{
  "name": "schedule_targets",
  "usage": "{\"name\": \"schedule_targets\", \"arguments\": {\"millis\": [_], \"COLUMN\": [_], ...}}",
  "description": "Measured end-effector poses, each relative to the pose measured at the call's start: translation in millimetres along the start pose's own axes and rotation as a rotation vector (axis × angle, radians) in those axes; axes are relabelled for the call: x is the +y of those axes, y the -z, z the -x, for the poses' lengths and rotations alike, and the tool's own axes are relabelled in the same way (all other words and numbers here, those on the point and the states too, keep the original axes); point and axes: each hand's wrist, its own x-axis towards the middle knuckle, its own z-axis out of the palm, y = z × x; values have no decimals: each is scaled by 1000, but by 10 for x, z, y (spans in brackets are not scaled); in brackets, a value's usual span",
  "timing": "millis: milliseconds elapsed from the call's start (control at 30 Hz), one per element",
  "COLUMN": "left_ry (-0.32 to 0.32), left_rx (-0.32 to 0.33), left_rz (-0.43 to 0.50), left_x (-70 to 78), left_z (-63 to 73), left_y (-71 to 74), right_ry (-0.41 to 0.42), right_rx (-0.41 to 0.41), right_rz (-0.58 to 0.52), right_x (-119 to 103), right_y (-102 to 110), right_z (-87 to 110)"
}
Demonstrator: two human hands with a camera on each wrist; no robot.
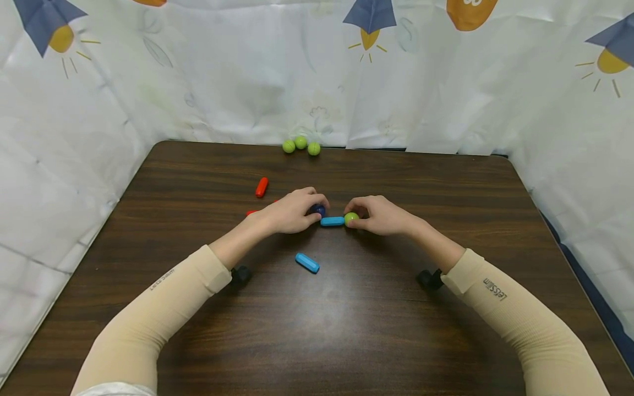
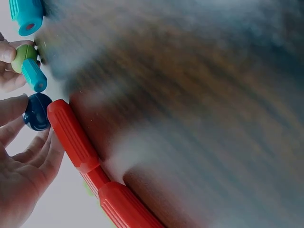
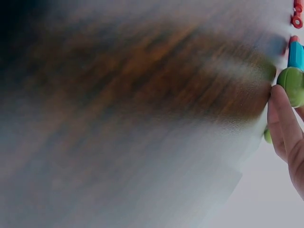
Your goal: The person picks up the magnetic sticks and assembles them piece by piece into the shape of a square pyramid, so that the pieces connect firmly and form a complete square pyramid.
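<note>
My left hand holds a dark blue ball between thumb and fingers. In the left wrist view, a red rod ends right beside that dark blue ball; I cannot tell whether they are joined. Across from it, my right hand pinches a green ball. A short light blue rod sticks out from the green ball toward the left hand, its far end close to the dark blue ball. The right wrist view shows fingertips on the green ball.
Another light blue rod lies nearer on the dark wooden table. Beyond the left hand is a red rod, with more red pieces partly hidden by that arm. Three green balls sit at the far edge, before a white curtain.
</note>
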Motion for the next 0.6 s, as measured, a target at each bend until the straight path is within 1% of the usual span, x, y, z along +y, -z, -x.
{"name": "schedule_targets", "arguments": {"millis": [167,367,600], "left_ry": [11,5,-6], "left_rx": [-14,-35,-35], "left_rz": [-1,-12,-13], "left_x": [-9,-10,2], "left_z": [5,-7,-30], "left_y": [-3,-20,-30], "right_ry": [3,-1,0], "right_rx": [-3,-8,-4], "right_rz": [1,5,2], "right_x": [14,34,31], "right_y": [1,2,-1], "right_z": [-6,-16,-22]}}
